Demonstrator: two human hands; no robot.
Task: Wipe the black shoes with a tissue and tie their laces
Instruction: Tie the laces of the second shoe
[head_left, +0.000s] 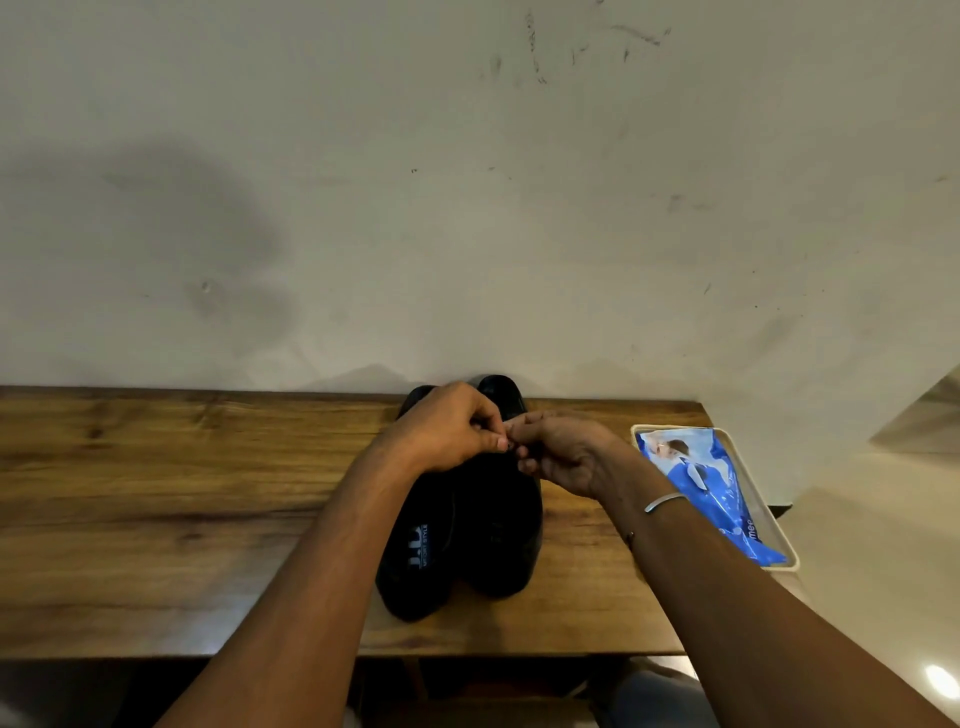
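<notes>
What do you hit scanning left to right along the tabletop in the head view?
Bare wooden table → left shoe → right shoe → blue wipes pack in its white tray. The left hand and right hand meet above the shoes, pinching a lace.

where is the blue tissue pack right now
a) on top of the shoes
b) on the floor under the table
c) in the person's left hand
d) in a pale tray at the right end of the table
d: the blue tissue pack lies in the pale tray at the right end of the wooden table, while both hands are busy over the black shoes.
</notes>
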